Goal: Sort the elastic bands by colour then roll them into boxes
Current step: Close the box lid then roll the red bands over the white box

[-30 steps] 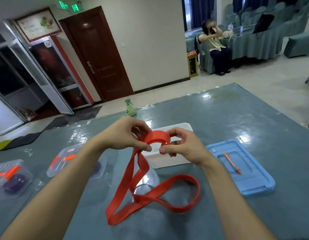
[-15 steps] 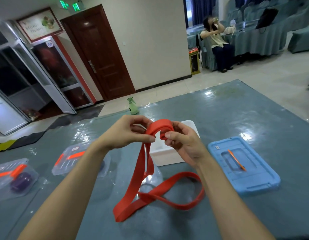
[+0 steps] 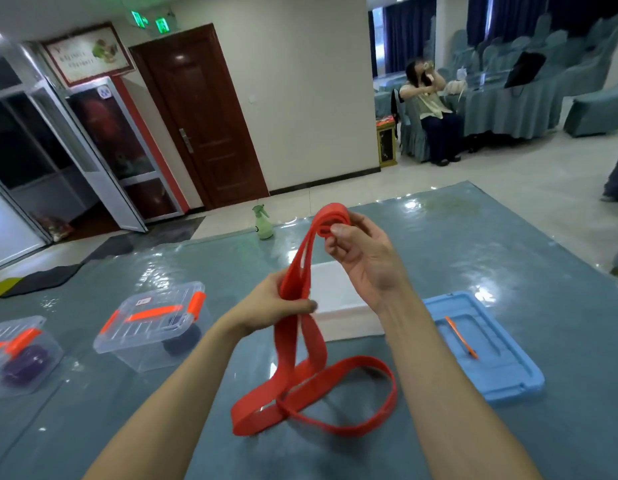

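A long red elastic band (image 3: pixel 302 375) hangs between my hands, its lower loops lying on the teal table (image 3: pixel 474 251). My right hand (image 3: pixel 363 258) is raised and pinches the small rolled start of the band at the top. Lower down, my left hand (image 3: pixel 276 303) grips the two hanging strands together. Behind my hands sits a white box (image 3: pixel 338 306). A clear lidded box (image 3: pixel 151 323) with orange clips holds a dark roll. At the far left, another clear box (image 3: pixel 20 355) holds a purple roll.
A blue lid (image 3: pixel 484 351) with an orange strip on it lies to the right. A green spray bottle (image 3: pixel 262 223) stands on the floor beyond the table's far edge. A person sits on a chair far back right.
My right hand has lifted the rolled end of the band upward. My left hand has let go of the roll and slid down to grip the hanging strands.
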A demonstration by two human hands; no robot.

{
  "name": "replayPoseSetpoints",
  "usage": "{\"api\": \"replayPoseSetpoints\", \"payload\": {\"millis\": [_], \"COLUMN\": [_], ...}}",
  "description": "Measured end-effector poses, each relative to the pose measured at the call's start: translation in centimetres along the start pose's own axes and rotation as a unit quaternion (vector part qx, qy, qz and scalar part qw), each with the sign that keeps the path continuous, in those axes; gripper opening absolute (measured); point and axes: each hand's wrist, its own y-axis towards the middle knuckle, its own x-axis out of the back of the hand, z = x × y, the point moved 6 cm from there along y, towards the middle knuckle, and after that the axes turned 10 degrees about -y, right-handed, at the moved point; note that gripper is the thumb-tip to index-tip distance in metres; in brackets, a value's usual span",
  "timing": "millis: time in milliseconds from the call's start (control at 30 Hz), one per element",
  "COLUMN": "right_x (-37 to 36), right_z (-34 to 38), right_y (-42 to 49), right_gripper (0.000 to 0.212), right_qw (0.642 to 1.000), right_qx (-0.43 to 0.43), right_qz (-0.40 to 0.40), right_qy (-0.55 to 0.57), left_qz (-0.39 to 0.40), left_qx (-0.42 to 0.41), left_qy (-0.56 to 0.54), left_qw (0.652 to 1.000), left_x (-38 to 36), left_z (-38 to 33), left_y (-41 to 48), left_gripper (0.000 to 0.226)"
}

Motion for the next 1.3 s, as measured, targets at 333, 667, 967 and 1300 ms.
{"api": "replayPoseSetpoints", "payload": {"millis": [333,667,967,1300], "right_x": [-8.6,-12.5,-0.4,4.6], "right_z": [5.9,8.4,2.1,1.1], "right_y": [8.8,9.2,0.5,-2.5], "right_gripper": [0.024,0.026,0.022,0.022], "right_qw": [0.994,0.975,0.715,0.734], "right_qx": [0.008,0.042,-0.066,-0.108], "right_qz": [0.02,0.092,0.15,0.098], "right_qy": [-0.105,-0.2,-0.68,-0.664], "left_qz": [-0.23,-0.2,0.076,-0.01], "left_qx": [-0.133,-0.166,0.159,-0.078], "left_qy": [0.298,0.121,0.426,-0.065], "left_qw": [0.917,0.958,0.887,0.995], "left_x": [15.3,19.6,5.6,-4.4], "left_z": [-16.1,-18.5,2.6,-0.9], "left_y": [-2.6,-4.9,-1.7,-0.8], "left_gripper": [0.033,0.059,0.055,0.048]}}
